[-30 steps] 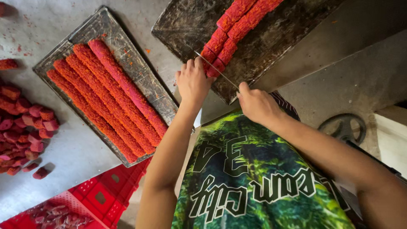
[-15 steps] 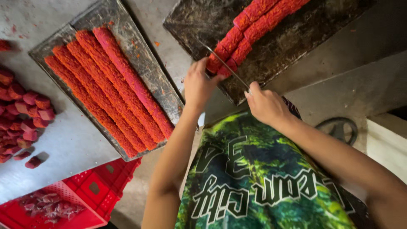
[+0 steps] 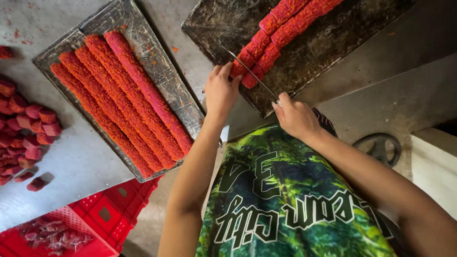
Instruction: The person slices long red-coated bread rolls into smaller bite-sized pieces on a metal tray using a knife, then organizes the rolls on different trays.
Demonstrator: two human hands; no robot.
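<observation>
Two long red-orange coated rolls (image 3: 285, 28) lie side by side on a dark board (image 3: 333, 47) at the top. Their near ends are cut into short chunks. My left hand (image 3: 221, 93) grips the near end of the rolls. My right hand (image 3: 295, 116) holds a thin knife (image 3: 252, 74) whose blade lies across the rolls just beside my left fingers. To the left, a metal tray (image 3: 76, 38) carries several uncut red-orange rolls (image 3: 119, 100) laid diagonally.
A heap of cut red chunks (image 3: 24, 128) lies on the grey metal table at the left edge. Red plastic crates (image 3: 95, 214) sit below the table, one holding pink pieces. A dark wheel-shaped object (image 3: 381, 147) lies on the floor at right.
The view has shifted slightly. My right hand and the knife have slid along the rolls, and my left hand has closed tighter on the rolls' near end.
</observation>
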